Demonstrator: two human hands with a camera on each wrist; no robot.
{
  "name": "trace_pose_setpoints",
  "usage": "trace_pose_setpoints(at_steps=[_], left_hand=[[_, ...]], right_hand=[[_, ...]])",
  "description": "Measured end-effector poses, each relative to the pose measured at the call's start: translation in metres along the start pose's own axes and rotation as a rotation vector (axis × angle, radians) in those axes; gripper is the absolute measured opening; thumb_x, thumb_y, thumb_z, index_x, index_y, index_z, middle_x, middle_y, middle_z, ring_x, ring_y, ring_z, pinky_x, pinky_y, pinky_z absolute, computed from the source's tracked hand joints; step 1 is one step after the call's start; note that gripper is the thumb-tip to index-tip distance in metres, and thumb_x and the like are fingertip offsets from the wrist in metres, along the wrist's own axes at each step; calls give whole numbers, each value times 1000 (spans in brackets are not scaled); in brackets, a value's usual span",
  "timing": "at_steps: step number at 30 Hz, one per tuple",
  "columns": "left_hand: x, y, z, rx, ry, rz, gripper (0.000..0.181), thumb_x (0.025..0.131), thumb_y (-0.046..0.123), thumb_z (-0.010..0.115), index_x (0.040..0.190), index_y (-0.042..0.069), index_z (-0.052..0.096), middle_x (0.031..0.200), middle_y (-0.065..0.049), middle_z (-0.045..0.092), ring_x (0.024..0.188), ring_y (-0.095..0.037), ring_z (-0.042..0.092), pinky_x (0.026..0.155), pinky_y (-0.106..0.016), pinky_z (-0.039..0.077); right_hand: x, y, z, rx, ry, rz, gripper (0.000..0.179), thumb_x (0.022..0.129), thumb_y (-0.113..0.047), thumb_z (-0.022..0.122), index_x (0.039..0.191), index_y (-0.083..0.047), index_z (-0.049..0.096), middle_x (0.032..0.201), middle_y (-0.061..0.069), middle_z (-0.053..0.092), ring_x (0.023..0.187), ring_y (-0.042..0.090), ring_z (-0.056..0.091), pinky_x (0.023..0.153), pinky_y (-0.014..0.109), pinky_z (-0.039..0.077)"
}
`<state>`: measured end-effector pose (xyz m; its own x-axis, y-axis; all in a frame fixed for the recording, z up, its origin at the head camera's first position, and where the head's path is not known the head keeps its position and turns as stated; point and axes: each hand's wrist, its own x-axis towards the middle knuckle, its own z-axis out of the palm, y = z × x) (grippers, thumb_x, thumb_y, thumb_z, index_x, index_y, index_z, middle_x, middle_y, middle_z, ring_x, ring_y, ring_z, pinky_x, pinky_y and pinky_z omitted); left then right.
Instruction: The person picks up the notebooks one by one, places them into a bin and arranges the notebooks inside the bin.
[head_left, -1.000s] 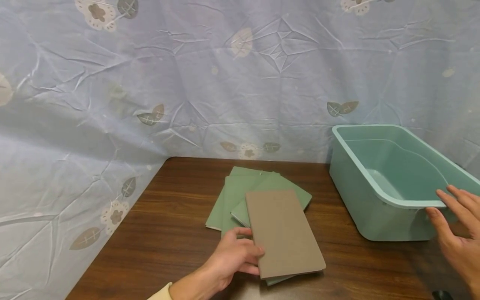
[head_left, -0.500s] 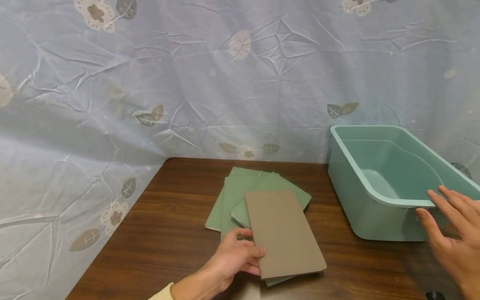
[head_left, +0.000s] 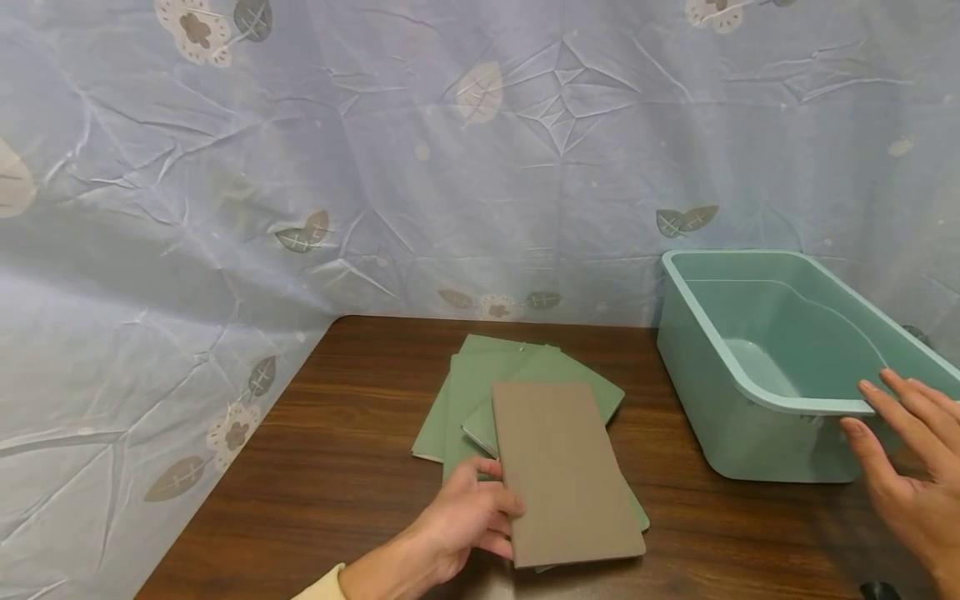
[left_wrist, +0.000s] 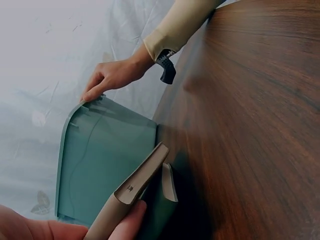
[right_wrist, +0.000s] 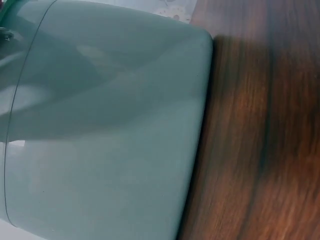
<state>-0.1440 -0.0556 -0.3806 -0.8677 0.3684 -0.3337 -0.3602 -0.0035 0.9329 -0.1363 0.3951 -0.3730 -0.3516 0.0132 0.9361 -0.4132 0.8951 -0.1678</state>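
Note:
My left hand [head_left: 468, 512] pinches a tan notebook [head_left: 566, 475] by its left long edge, thumb on the cover and fingers beneath. In the left wrist view, the tan notebook [left_wrist: 132, 185] stands clear of a green notebook [left_wrist: 167, 192] just under it. Several green notebooks [head_left: 480, 383] lie fanned out on the table, partly hidden by the tan one. On the right, my right hand [head_left: 915, 467] rests with extended fingers at the near rim of a green plastic bin [head_left: 776, 408]. The bin's outer wall [right_wrist: 110, 130] fills much of the right wrist view.
The brown wooden table [head_left: 337, 467] bears everything. A pale floral cloth [head_left: 420, 167] hangs behind the table and along its left side. A small black object [head_left: 879, 590] shows at the lower right edge, below my right hand.
The tan notebook has shifted slightly left and turned, uncovering more of a green notebook along its lower right side. My right hand and the bin have barely moved.

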Motion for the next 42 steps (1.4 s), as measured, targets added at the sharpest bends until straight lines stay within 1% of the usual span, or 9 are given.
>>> trace_pose_setpoints(at_steps=[6, 12, 15, 18, 22, 25, 32, 36, 42], left_hand=[[0, -1, -3, -35, -22, 1, 62, 80, 1, 62, 131, -1, 26, 98, -15, 70, 72, -20, 72, 52, -26, 57], [0, 2, -6, -108, -74, 22, 80, 80, -2, 58, 149, 1, 16, 98, -13, 70, 74, -24, 74, 57, -33, 61], [-2, 10, -6, -139, -96, 50, 84, 80, -3, 57, 152, 3, 14, 95, -11, 71, 73, -23, 74, 59, -36, 61], [-3, 19, -6, -156, -112, 83, 79, 81, -3, 56, 150, 4, 19, 92, -10, 72, 74, -22, 74, 61, -38, 62], [-3, 30, -7, -178, -128, 119, 70, 80, -5, 55, 145, 6, 29, 93, -8, 72, 76, -21, 73, 62, -39, 62], [-2, 39, -6, -194, -127, 137, 69, 80, -6, 54, 143, 6, 31, 95, -7, 70, 74, -19, 73, 61, -37, 61], [10, 63, -1, -208, -86, 189, 73, 79, -8, 53, 147, 6, 28, 94, -8, 69, 68, -16, 71, 51, -29, 58], [14, 78, 2, -210, -52, 214, 74, 80, -7, 52, 148, 8, 29, 97, -11, 68, 68, -18, 71, 50, -30, 57], [20, 102, 10, -266, 8, 237, 73, 80, -9, 51, 148, 11, 32, 104, -14, 65, 66, -20, 71, 49, -32, 57]], right_hand=[[-3, -1, 0, -38, -8, 18, 64, 93, -58, 58, 124, -2, 67, 138, 15, 58, 134, 44, 48, 120, 51, 29], [-7, 1, 0, -28, 12, 57, 64, 93, -58, 59, 123, -2, 67, 139, 18, 57, 137, 43, 45, 121, 50, 27], [-8, 3, -1, -12, 35, 90, 62, 92, -56, 60, 122, -2, 68, 138, 22, 56, 139, 41, 43, 122, 47, 26], [-9, 3, -1, -5, 48, 109, 61, 92, -56, 61, 122, -2, 68, 137, 22, 57, 140, 38, 43, 122, 44, 26], [-8, 1, -1, -12, 53, 109, 62, 92, -56, 61, 121, -2, 69, 137, 21, 57, 139, 38, 44, 122, 45, 26], [-8, 1, 0, -1, 61, 103, 61, 92, -55, 61, 120, -1, 69, 137, 20, 58, 138, 39, 44, 122, 45, 27], [-10, 4, 0, 6, 60, 96, 60, 94, -53, 61, 120, -1, 69, 138, 21, 57, 139, 39, 44, 122, 46, 26], [-11, 4, 1, -6, 56, 91, 58, 95, -53, 59, 122, -1, 68, 139, 20, 57, 139, 39, 43, 122, 48, 26], [-9, 1, 4, -5, 100, 75, 56, 95, -50, 60, 119, 0, 69, 136, 20, 59, 137, 40, 46, 121, 47, 28]])
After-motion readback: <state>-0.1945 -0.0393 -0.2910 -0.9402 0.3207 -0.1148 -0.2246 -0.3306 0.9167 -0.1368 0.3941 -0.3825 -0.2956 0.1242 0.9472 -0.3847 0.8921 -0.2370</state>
